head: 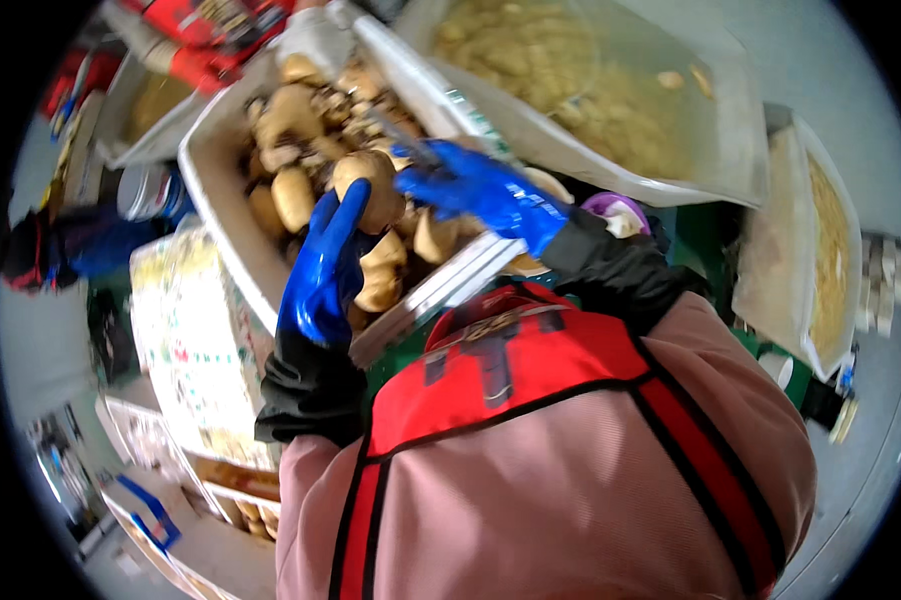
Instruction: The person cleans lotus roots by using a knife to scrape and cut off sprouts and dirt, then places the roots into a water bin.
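My left hand (pixel 323 270), in a blue rubber glove, grips a smooth, rounded tan lump (pixel 369 187), perhaps a food item, with its fingers on the near left side. Just right of it, my right hand (pixel 480 191), gloved alike, holds a thin tool (pixel 399 136) that looks like a knife; motion blurs it. Both hands are above a white tub (pixel 217 187) heaped with more tan lumps (pixel 293 199), some with dark, ragged parts. What exactly the lumps are cannot be told. Whether the tool touches the held lump is unclear.
Another person's red glove (pixel 202 69) and a white-gloved hand (pixel 319 37) are at the tub's far end. A large tub of cloudy liquid (pixel 750 150) stands upper right, a smaller one (pixel 803 300) at right. A white foam box (pixel 191 345) is at left, a purple container (pixel 638 208) beyond my right wrist.
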`<state>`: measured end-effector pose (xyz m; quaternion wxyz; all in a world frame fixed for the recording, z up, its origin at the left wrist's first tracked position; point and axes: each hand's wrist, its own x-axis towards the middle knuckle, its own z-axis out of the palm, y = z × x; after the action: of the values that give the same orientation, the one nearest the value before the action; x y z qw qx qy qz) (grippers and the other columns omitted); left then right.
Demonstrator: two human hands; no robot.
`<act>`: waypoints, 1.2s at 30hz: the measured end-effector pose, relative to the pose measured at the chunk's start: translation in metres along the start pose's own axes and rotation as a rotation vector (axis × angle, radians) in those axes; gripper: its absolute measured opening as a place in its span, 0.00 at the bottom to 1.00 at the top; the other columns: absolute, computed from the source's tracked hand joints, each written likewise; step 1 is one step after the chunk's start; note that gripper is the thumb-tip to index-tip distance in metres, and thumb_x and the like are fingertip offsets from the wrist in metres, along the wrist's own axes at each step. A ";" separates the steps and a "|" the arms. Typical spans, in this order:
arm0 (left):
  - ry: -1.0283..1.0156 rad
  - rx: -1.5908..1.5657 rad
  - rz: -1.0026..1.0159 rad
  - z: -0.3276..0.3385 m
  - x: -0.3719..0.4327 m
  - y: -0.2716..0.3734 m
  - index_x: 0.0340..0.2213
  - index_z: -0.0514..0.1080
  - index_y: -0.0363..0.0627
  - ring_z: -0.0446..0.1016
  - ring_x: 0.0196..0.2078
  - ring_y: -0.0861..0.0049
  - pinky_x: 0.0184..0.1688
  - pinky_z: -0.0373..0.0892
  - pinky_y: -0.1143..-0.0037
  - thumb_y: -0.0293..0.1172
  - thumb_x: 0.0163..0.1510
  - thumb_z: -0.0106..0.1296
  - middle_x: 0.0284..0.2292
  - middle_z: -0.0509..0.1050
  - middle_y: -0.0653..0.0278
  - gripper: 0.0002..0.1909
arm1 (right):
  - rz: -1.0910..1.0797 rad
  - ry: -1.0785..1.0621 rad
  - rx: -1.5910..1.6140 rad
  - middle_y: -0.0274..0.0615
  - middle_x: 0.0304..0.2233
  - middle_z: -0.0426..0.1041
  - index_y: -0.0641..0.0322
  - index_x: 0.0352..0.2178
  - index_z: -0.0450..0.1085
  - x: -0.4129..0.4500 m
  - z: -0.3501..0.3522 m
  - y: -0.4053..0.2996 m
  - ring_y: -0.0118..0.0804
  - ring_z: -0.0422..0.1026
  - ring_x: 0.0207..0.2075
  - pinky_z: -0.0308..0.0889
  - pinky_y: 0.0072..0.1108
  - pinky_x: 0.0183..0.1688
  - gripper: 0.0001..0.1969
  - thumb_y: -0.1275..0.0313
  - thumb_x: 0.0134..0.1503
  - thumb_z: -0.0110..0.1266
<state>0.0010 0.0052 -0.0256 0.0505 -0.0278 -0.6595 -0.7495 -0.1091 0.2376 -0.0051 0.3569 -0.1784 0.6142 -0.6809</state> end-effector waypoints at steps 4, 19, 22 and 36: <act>-0.031 -0.234 -0.288 0.085 0.056 0.031 0.61 0.66 0.35 0.71 0.60 0.72 0.63 0.66 0.72 0.34 0.69 0.54 0.56 0.73 0.58 0.25 | -0.169 0.159 0.171 0.39 0.54 0.73 0.56 0.69 0.60 0.000 -0.027 -0.010 0.28 0.73 0.49 0.71 0.22 0.52 0.37 0.62 0.63 0.68; -0.206 1.165 0.225 0.026 0.105 -0.083 0.57 0.72 0.44 0.74 0.58 0.49 0.61 0.70 0.59 0.26 0.55 0.61 0.54 0.76 0.47 0.27 | 0.231 0.778 -0.027 0.50 0.59 0.71 0.57 0.65 0.66 -0.123 -0.424 0.138 0.47 0.76 0.54 0.76 0.34 0.56 0.30 0.54 0.68 0.57; -0.293 1.463 0.172 0.052 0.114 -0.108 0.59 0.70 0.47 0.72 0.59 0.50 0.62 0.69 0.58 0.23 0.48 0.59 0.55 0.75 0.52 0.34 | 0.172 1.094 0.711 0.46 0.48 0.77 0.48 0.61 0.69 -0.166 -0.514 0.234 0.43 0.78 0.48 0.78 0.32 0.49 0.29 0.48 0.65 0.57; -0.223 1.351 0.515 0.048 0.120 -0.133 0.21 0.75 0.49 0.78 0.31 0.54 0.32 0.72 0.59 0.31 0.36 0.65 0.28 0.79 0.57 0.08 | 0.261 0.945 0.839 0.45 0.46 0.80 0.49 0.51 0.73 -0.131 -0.464 0.148 0.22 0.64 0.19 0.56 0.16 0.19 0.13 0.60 0.70 0.51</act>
<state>-0.1346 0.0648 -0.1372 0.1640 -0.2209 -0.9517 -0.1364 -0.2965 0.6601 -0.2070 0.1670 0.3715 0.4036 -0.8193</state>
